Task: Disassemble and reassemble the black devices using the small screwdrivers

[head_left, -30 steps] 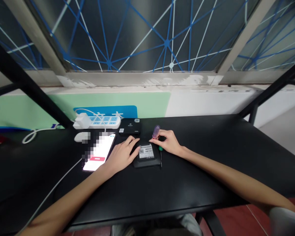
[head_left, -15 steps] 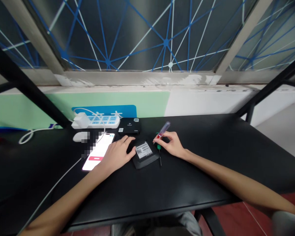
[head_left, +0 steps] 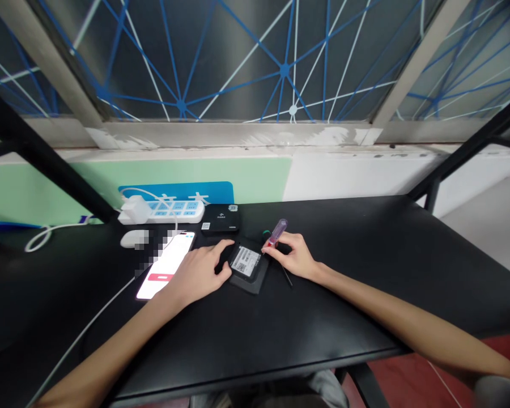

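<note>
A small black box with a white printed label (head_left: 246, 262) on its upper face lies on the desk, set at an angle. My left hand (head_left: 199, 271) rests beside it, fingers stretched out, with the thumb and index fingertip at the box's left edge. At the opposite side, my right hand (head_left: 295, 255) pinches a screwdriver (head_left: 277, 231) with a see-through purple and red handle. It is tilted, tip down by the box's right edge; the exact contact is hidden. Partly under my right hand lies a second screwdriver (head_left: 287, 276), its dark shaft pointing out toward me.
A lit phone (head_left: 166, 266) lies beside my left forearm, a white mouse (head_left: 131, 238) behind it. A white power strip (head_left: 176, 212) and another black box (head_left: 221, 219) stand near the wall. A white cable (head_left: 97, 317) crosses the desk (head_left: 255, 351) at left.
The labelled box has turned on the desk. My right hand and its screwdriver have shifted slightly left. The lying screwdriver's shaft has swung to the right, and its green handle is now mostly covered.
</note>
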`<state>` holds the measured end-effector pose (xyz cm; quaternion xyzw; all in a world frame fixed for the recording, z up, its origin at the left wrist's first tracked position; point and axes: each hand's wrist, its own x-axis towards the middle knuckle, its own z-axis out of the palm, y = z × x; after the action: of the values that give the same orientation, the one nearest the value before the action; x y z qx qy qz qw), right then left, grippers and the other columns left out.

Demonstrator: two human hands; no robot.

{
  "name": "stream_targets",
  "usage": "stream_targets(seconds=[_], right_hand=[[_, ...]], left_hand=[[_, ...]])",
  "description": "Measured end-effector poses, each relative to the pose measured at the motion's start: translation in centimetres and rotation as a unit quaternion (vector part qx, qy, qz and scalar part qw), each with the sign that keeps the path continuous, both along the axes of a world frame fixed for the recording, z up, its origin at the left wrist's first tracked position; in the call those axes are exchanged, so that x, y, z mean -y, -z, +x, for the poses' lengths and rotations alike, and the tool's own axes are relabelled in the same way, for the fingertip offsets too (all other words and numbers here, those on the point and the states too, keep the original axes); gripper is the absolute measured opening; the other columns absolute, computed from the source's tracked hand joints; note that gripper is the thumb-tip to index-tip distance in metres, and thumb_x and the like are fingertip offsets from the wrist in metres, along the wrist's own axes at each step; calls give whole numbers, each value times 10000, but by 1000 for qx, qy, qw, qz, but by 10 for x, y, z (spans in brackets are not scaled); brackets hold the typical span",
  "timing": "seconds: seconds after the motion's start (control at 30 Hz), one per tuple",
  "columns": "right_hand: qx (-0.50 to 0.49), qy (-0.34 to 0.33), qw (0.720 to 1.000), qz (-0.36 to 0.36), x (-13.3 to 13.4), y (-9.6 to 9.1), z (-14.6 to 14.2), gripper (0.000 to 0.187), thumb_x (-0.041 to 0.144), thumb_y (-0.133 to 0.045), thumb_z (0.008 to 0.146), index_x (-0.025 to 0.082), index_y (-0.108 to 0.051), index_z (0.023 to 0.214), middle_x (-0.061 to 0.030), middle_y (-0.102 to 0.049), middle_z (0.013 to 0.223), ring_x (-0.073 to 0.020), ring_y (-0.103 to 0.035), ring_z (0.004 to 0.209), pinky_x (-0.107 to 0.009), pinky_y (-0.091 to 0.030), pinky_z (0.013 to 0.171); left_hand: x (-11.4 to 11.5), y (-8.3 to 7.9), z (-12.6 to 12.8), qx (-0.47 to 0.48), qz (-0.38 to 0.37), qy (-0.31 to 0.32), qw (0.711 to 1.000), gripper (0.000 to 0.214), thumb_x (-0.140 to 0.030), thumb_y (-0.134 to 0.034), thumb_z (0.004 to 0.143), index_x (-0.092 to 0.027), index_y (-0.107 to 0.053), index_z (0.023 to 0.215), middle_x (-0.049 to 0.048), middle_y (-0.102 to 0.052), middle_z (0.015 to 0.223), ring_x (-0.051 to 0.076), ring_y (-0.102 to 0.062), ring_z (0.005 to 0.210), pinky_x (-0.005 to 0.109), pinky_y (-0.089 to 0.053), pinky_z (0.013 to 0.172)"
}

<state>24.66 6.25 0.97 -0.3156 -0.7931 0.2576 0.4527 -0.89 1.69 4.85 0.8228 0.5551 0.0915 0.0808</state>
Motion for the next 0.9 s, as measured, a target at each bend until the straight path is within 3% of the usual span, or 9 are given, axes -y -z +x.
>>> stream_targets(seconds=[0.2, 0.4, 0.57, 0.7, 0.9], right_hand=[[8, 23, 1000, 7, -2, 1, -1, 109, 279, -667, 892, 189, -707, 846, -41, -712, 802, -180, -649, 713, -315, -519, 701], [38, 25, 999, 13, -5, -1, -1, 110, 281, -666, 893, 190, -708, 846, -38, -677, 800, -167, -608, 699, -306, -503, 661], [64, 35, 997, 39, -12, -7, -1, 88, 280, -697, 859, 196, -706, 832, -76, -691, 929, -236, -632, 921, -414, -512, 858], [70, -8, 997, 29, -18, -9, -1, 70, 261, -675, 874, 198, -705, 882, -72, -721, 960, -260, -627, 1067, -444, -480, 955], [66, -34, 997, -36, -22, -6, 0, 169, 323, -623, 920, 176, -704, 906, -53, -729, 888, -201, -686, 816, -345, -531, 796]], left_hand=[[-1, 6, -1, 31, -25, 21, 999, 491, -371, -461, 939, -233, -453, 1410, -49, -580, 611, 187, -605, 616, 287, -424, 617], [-5, 9, -3, -1, -1, 15, 1000, 515, -472, -326, 1017, -236, -393, 1470, -3, -636, 679, 220, -656, 664, 300, -447, 622], [-4, 8, -2, -24, 11, 29, 999, 513, -461, -328, 1014, -217, -377, 1463, 16, -656, 710, 247, -675, 690, 329, -471, 649], [-3, 8, 0, -23, 12, 24, 999, 499, -491, -365, 989, -188, -432, 1379, 12, -639, 687, 231, -655, 619, 302, -445, 580], [-3, 8, 1, -28, 15, 17, 999, 481, -491, -382, 977, -180, -437, 1339, -2, -615, 654, 224, -647, 595, 294, -433, 563]])
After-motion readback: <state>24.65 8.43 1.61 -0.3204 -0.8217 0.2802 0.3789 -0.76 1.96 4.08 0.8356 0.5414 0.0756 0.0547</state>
